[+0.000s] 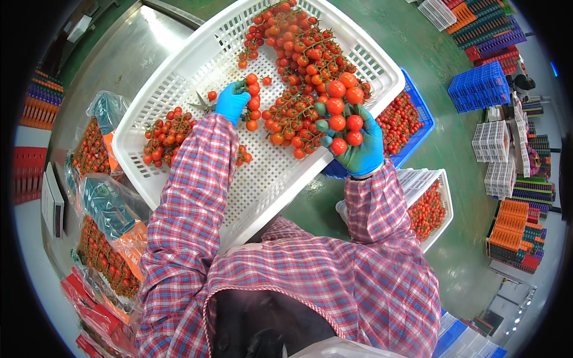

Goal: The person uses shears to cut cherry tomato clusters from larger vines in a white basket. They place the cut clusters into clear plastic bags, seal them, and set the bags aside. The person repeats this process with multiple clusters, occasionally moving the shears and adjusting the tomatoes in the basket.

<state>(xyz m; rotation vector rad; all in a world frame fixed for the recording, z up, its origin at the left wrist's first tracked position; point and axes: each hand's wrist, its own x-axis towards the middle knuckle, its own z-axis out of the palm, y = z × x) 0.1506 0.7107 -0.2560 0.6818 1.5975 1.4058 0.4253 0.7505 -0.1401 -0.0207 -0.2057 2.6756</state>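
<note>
My left hand (231,102), in a blue glove, is closed at the side of a short truss of cherry tomatoes (253,98) over the large white slotted crate (250,194). Its fingertips are partly hidden. My right hand (365,143), in a blue glove with darkened fingertips, holds up another truss of cherry tomatoes (337,106) above the crate's right edge. Inside the crate, a big heap of red tomatoes on green stems (307,51) fills the far and right part. A smaller bunch (168,137) lies at the left, and a few loose tomatoes lie near my left hand.
Under the white crate's right side stands a blue crate of tomatoes (427,116), with a white crate of tomatoes (446,206) lower down. Bagged tomatoes (110,256) lie at the left beside a metal table (134,48). Stacked coloured crates (513,230) line the right.
</note>
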